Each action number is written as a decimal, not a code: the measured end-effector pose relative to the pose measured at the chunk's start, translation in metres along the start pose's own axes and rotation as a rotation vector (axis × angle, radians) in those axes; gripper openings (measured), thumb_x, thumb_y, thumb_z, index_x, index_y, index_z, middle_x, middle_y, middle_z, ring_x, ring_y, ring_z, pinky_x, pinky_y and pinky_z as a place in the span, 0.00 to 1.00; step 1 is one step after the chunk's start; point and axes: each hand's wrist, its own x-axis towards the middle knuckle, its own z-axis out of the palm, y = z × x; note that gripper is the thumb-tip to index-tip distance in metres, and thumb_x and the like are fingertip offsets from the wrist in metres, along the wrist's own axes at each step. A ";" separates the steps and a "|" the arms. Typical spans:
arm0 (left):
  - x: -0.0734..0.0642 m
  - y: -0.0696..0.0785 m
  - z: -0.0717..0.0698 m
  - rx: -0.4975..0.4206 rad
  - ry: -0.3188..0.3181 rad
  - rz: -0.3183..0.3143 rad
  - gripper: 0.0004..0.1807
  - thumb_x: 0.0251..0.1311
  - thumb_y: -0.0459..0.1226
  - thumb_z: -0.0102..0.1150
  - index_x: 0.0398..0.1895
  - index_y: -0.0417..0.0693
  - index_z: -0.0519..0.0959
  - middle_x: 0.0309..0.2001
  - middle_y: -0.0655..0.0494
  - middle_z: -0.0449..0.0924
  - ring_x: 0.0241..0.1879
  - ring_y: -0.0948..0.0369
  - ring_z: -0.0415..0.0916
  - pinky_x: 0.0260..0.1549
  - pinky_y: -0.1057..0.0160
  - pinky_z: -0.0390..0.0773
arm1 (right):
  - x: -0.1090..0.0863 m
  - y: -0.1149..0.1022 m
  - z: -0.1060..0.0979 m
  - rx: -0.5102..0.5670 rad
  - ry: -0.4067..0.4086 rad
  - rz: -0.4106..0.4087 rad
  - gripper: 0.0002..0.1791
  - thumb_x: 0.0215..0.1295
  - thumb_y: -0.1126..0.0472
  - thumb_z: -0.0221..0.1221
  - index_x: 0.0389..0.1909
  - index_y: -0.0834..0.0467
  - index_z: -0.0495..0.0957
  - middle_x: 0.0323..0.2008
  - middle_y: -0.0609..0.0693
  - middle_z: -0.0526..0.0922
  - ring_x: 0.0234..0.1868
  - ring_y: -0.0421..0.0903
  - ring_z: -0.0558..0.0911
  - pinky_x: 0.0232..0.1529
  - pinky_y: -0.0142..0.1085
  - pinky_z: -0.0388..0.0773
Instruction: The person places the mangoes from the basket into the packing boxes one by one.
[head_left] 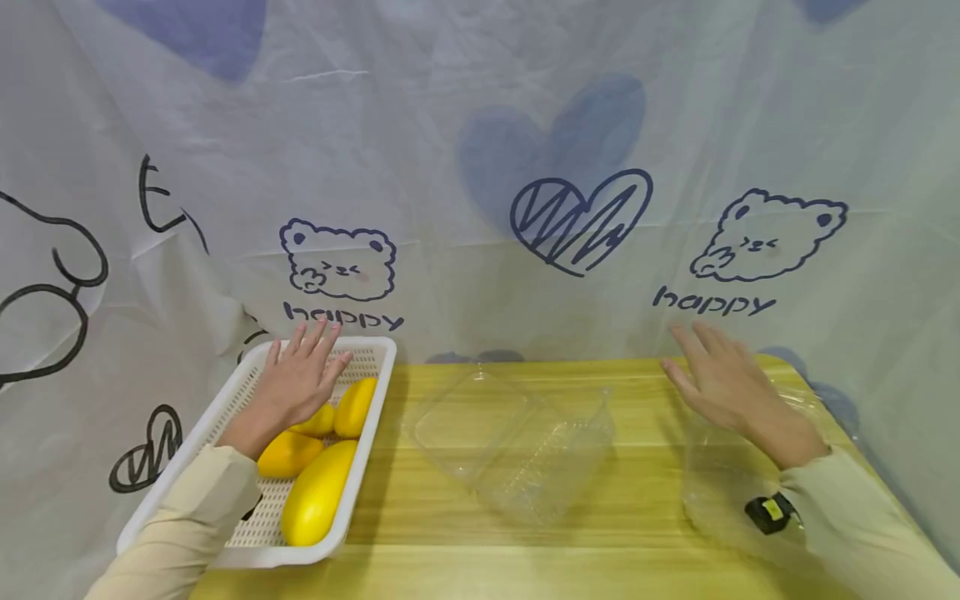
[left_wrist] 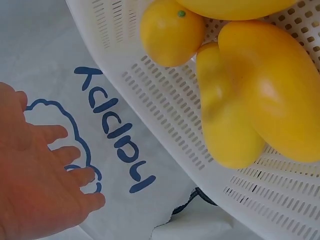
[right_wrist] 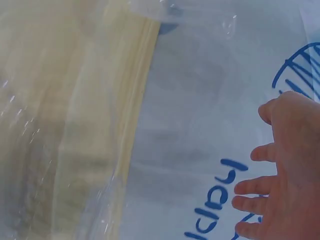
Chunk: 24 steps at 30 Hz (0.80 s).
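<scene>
My left hand hovers over a white perforated basket with its fingers spread and nothing in them. Yellow mangoes lie in the basket: a large one at the front, with smaller ones behind, partly hidden by the hand. The left wrist view also shows a small round orange fruit with a green stem spot beside the mangoes. On the right, my right hand is held out flat and holds nothing. Below it sits clear plastic packaging, partly covered by the forearm.
An opened clear clamshell container lies mid-table on the yellow wood-grain surface. A white printed cloth hangs right behind the table and along its sides. A small black device with a yellow label is at the right sleeve.
</scene>
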 end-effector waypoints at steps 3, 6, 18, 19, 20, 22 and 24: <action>-0.002 -0.001 -0.001 -0.013 -0.004 -0.005 0.40 0.81 0.58 0.26 0.83 0.42 0.46 0.82 0.37 0.36 0.78 0.34 0.34 0.71 0.29 0.33 | 0.004 -0.010 -0.001 0.042 0.008 -0.015 0.35 0.82 0.46 0.42 0.78 0.66 0.55 0.72 0.77 0.57 0.71 0.77 0.59 0.70 0.69 0.51; -0.004 -0.002 -0.001 -0.023 -0.017 -0.013 0.40 0.80 0.58 0.26 0.83 0.41 0.47 0.81 0.34 0.37 0.78 0.33 0.36 0.71 0.28 0.37 | 0.009 -0.021 -0.002 0.090 0.003 -0.021 0.34 0.83 0.47 0.42 0.78 0.66 0.56 0.71 0.76 0.61 0.70 0.76 0.61 0.70 0.68 0.55; -0.020 -0.012 0.000 -0.133 -0.148 0.016 0.39 0.81 0.57 0.34 0.75 0.31 0.62 0.73 0.24 0.57 0.70 0.28 0.56 0.66 0.28 0.58 | 0.039 -0.072 0.008 0.336 -0.029 -0.098 0.32 0.80 0.56 0.50 0.76 0.69 0.57 0.73 0.71 0.62 0.73 0.71 0.61 0.71 0.65 0.57; -0.022 -0.013 0.000 -0.142 -0.160 0.018 0.39 0.80 0.57 0.35 0.74 0.30 0.62 0.72 0.23 0.58 0.69 0.28 0.57 0.65 0.29 0.59 | 0.042 -0.076 0.011 0.342 -0.037 -0.108 0.32 0.80 0.57 0.50 0.76 0.69 0.58 0.73 0.71 0.63 0.73 0.70 0.62 0.71 0.64 0.57; -0.023 -0.014 0.001 -0.156 -0.173 0.026 0.39 0.80 0.56 0.36 0.74 0.29 0.63 0.71 0.23 0.60 0.69 0.28 0.59 0.65 0.29 0.60 | 0.044 -0.080 0.013 0.346 -0.046 -0.117 0.31 0.80 0.57 0.50 0.76 0.69 0.58 0.73 0.71 0.63 0.72 0.70 0.62 0.71 0.64 0.58; -0.026 -0.015 0.002 -0.179 -0.211 0.043 0.37 0.80 0.53 0.41 0.73 0.28 0.64 0.69 0.23 0.63 0.68 0.29 0.61 0.64 0.30 0.62 | 0.048 -0.086 0.018 0.345 -0.065 -0.130 0.31 0.80 0.58 0.50 0.76 0.69 0.58 0.72 0.71 0.64 0.72 0.70 0.63 0.71 0.63 0.59; -0.029 -0.016 0.002 -0.206 -0.265 0.057 0.34 0.79 0.50 0.46 0.72 0.28 0.65 0.67 0.24 0.66 0.67 0.29 0.63 0.64 0.30 0.63 | 0.050 -0.089 0.023 0.343 -0.088 -0.134 0.31 0.80 0.59 0.50 0.76 0.68 0.58 0.72 0.71 0.64 0.71 0.70 0.64 0.71 0.63 0.60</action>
